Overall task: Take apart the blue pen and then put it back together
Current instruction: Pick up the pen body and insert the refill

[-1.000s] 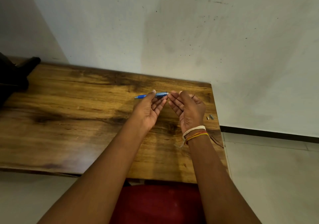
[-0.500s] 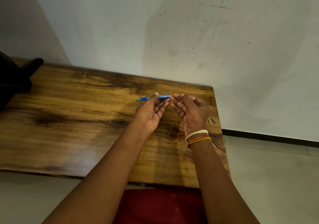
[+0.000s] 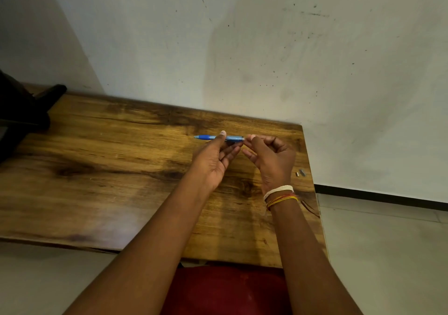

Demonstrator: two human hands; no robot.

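The blue pen lies level above the wooden table, tip pointing left. My left hand holds its barrel between thumb and fingers, palm toward me. My right hand is curled at the pen's right end, thumb and forefinger pinched right against the end. What they pinch is too small to make out. Two tiny parts, one brass-coloured and one grey, lie on the table near its right edge, right of my right hand.
The table ends just right of my right wrist, with tiled floor beyond. A white wall rises right behind the table. A dark object sits at the far left. Red cloth shows below the near edge.
My right hand has curled its fingers in and pinched at the pen's right end. The left hand keeps the same hold on the barrel.
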